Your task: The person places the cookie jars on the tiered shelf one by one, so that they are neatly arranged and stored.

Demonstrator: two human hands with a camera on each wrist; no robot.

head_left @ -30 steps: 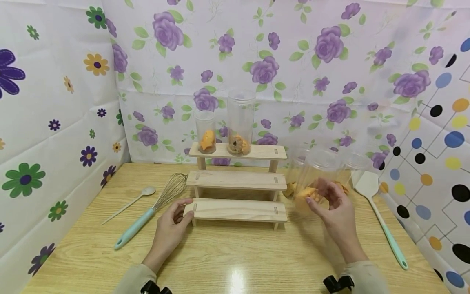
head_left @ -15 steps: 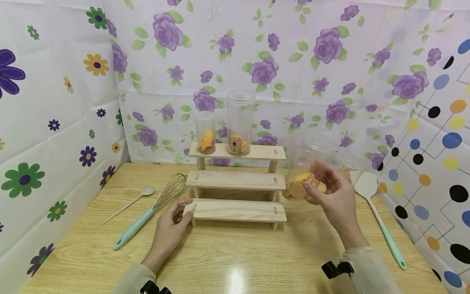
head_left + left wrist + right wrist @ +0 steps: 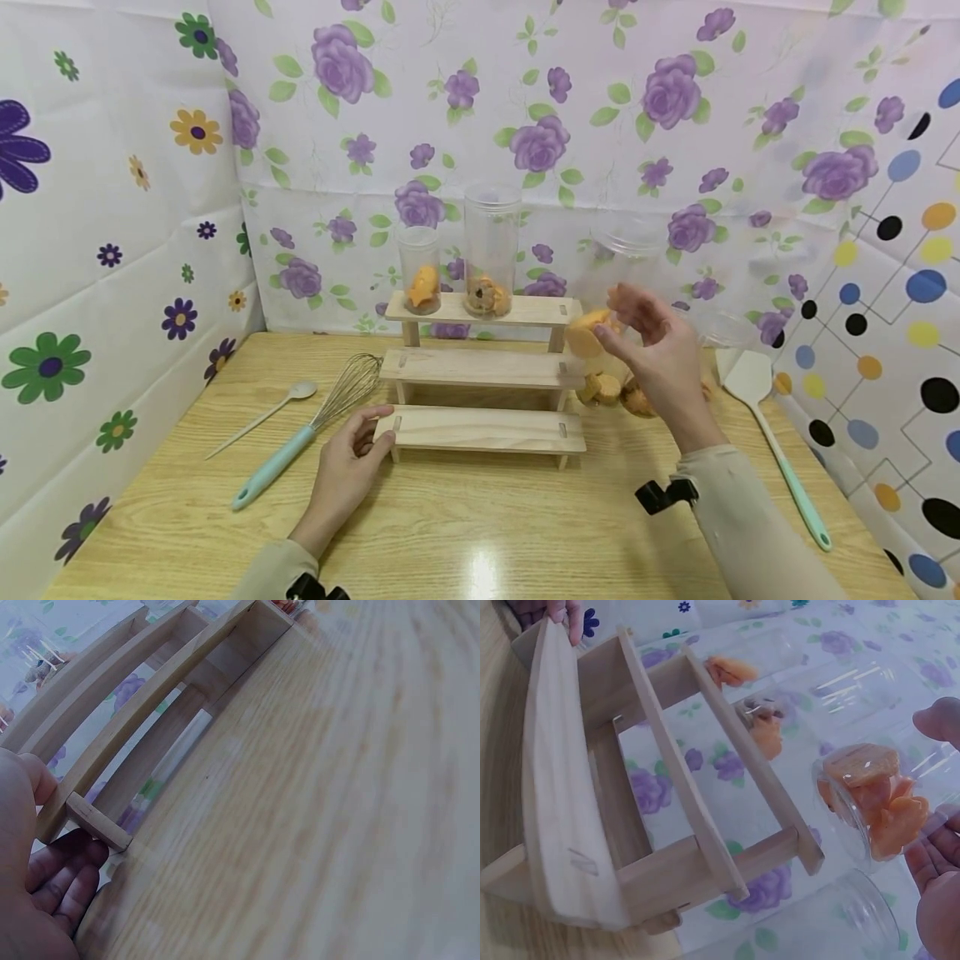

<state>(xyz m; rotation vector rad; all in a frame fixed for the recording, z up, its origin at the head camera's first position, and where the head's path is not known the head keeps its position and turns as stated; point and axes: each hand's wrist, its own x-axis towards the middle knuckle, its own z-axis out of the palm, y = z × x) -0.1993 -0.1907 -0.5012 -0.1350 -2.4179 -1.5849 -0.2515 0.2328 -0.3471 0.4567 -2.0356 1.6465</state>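
One clear jar (image 3: 611, 277) of orange pieces (image 3: 588, 335), gripped by the right hand (image 3: 660, 354), is raised near the top step's right end. The left hand (image 3: 348, 454) grips the wooden rack (image 3: 483, 368) at its lowest step's left end.

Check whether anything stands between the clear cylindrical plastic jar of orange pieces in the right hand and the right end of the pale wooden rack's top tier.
Nothing visible: the held jar, in the right hand, is close to that end of the top tier. The tall clear cylindrical jar stands further left.
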